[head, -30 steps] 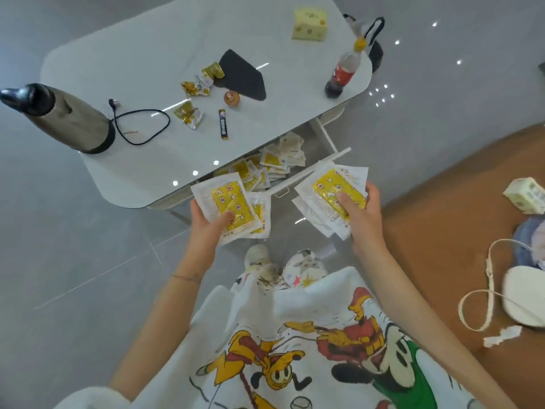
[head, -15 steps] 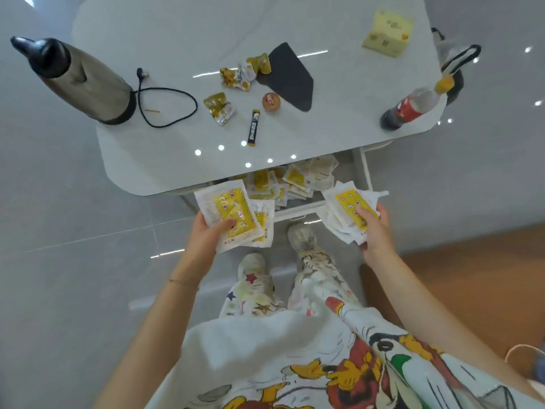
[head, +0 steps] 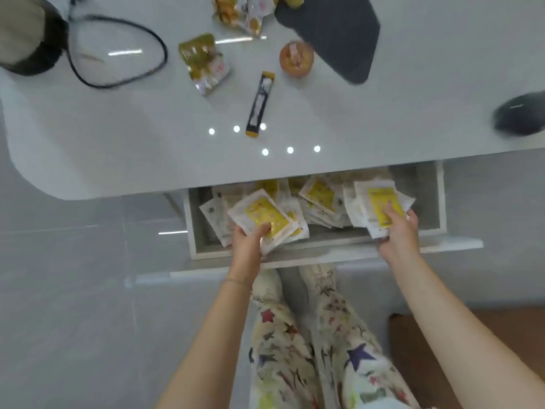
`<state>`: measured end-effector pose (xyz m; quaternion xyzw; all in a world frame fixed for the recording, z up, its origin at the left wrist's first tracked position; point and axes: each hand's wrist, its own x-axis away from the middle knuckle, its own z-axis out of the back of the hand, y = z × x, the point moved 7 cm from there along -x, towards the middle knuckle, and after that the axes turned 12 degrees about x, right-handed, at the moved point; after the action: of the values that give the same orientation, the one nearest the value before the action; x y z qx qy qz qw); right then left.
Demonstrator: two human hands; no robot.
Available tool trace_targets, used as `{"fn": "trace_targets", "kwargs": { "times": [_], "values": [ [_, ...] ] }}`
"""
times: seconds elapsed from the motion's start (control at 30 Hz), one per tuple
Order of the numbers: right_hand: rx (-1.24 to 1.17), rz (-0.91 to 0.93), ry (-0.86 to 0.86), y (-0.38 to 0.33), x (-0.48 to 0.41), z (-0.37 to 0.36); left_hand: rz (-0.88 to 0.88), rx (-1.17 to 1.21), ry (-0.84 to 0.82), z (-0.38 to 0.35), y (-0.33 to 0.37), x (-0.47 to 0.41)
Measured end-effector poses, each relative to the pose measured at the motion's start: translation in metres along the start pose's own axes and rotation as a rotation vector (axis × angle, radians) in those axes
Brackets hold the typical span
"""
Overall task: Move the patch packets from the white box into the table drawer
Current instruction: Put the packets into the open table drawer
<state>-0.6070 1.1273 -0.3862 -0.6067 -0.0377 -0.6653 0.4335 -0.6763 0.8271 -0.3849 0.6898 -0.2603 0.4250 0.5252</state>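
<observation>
Holding flat white-and-yellow patch packets (head: 264,215) over the open pale table drawer (head: 441,202).
My left hand (head: 249,240) grips one fan front-left, my right hand (head: 398,234) another at right. Many already inside; these unreleased; white box unseen.

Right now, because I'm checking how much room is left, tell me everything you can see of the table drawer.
The table drawer is pulled open under the white tabletop: a shallow rectangular box with pale grey walls and a white front panel nearest the person. A loose heap of white-and-yellow patch packets covers its middle; bare floor shows at both ends. The left hand and right hand each hold more packets over it.
</observation>
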Motion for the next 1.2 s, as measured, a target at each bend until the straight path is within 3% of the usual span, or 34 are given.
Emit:
{"fn": "trace_targets", "kwargs": {
  "times": [0.2,0.4,0.5,0.67,0.87,1.03,1.2],
  "values": [
    [0.062,0.050,0.008,0.024,-0.074,-0.022,-0.075,-0.112,0.061,0.011,-0.023,-0.070],
    [0.552,0.312,0.046,0.009,-0.048,-0.025,-0.174,-0.291,0.075,0.004,-0.010,-0.048],
    [0.860,0.494,0.082,-0.016,0.000,-0.026,-0.295,-0.452,0.022,-0.006,0.015,-0.008],
    [1.133,0.762,-0.034,-0.062,0.101,-0.042,-0.464,-0.690,-0.042,-0.019,0.074,0.079],
    [1.513,1.117,-0.142,-0.138,0.247,-0.062,-0.657,-1.016,0.028,-0.009,0.165,0.197],
    [1.674,1.404,-0.273,-0.176,0.368,-0.076,-0.685,-1.050,0.150,0.031,0.222,0.289],
    [1.848,1.604,-0.461,-0.164,0.471,-0.102,-0.680,-0.963,0.274,0.085,0.251,0.375]
  ]
}}
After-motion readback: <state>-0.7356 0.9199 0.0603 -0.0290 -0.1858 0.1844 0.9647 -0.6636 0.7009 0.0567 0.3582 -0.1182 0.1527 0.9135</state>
